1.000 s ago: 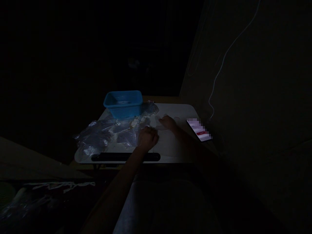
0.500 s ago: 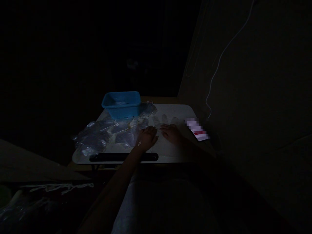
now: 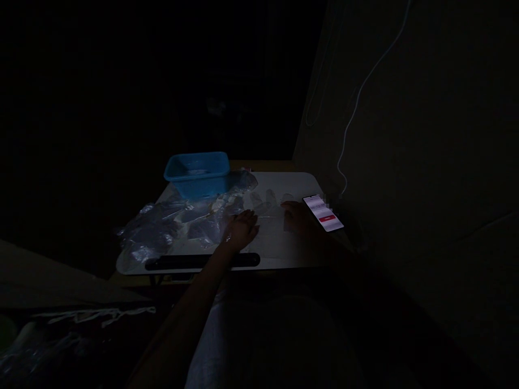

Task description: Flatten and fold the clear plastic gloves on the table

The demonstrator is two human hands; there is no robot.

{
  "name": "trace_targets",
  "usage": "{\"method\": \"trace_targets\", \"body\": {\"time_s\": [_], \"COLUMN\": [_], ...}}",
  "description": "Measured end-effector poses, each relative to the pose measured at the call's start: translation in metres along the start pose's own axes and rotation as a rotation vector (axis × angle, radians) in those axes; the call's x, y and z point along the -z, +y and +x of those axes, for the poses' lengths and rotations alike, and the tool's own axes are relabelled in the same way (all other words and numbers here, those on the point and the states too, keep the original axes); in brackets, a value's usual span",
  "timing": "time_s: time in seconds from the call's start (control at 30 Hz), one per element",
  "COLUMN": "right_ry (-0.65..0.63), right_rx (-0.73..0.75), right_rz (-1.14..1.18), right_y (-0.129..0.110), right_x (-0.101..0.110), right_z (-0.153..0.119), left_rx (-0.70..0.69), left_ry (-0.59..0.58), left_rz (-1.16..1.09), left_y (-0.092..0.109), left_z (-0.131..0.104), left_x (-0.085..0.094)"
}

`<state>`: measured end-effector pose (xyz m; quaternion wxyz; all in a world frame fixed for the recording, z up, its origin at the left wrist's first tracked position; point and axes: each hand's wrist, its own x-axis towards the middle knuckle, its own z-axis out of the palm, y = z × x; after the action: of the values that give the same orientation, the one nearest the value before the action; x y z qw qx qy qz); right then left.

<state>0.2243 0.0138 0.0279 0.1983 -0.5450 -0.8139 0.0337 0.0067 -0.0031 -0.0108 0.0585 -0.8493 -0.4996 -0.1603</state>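
My left hand point(image 3: 242, 229) lies palm down on the white table point(image 3: 263, 248), fingers stretched out, at the left edge of a thin clear plastic piece point(image 3: 270, 213). Three rounded clear flaps show at the far side of that piece. My right hand point(image 3: 297, 217) is at the piece's right side, in deep shadow. One fingertip points left; its other fingers are lost in the dark. Crumpled clear plastic point(image 3: 152, 232) is spread to the left of my left hand.
A blue plastic basin point(image 3: 198, 181) stands at the table's back left. A lit phone point(image 3: 324, 213) lies near the right edge, close to my right hand. A black slot strip point(image 3: 178, 262) runs along the front edge. A white cable point(image 3: 352, 116) hangs along the right wall.
My right hand has moved right, away from my left hand, uncovering more of the clear plastic. My left hand has stayed in nearly the same place. The view has shifted slightly.
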Motion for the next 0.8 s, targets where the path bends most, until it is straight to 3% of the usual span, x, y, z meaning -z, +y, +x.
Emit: {"method": "trace_targets", "body": {"time_s": [0.23,0.37,0.47,0.53,0.63,0.8], "right_ry": [-0.060,0.012,0.043,-0.053,-0.151,-0.239], "right_rx": [0.013,0.005,-0.083,-0.165,-0.167,-0.175], "right_rz": [-0.004,0.042,0.158,0.240,0.312,0.339], "right_y": [0.003,0.003,0.002,0.001,-0.001,-0.006], "right_x": [-0.004,-0.013,-0.022,-0.028,-0.033,-0.031], "right_z": [-0.011,0.010,0.037,0.056,0.076,0.086], "left_rx": [0.013,-0.025,-0.037,-0.032,-0.024,-0.036], "left_ry": [0.028,0.058,0.070,0.073,0.076,0.088], "left_rz": [-0.080,-0.091,-0.104,-0.115,-0.129,-0.137], "left_y": [0.004,0.003,0.001,0.001,0.001,0.001], "left_z": [0.000,-0.001,-0.001,-0.001,-0.001,-0.001], "left_x": [0.007,0.010,0.009,0.008,0.006,0.005]}}
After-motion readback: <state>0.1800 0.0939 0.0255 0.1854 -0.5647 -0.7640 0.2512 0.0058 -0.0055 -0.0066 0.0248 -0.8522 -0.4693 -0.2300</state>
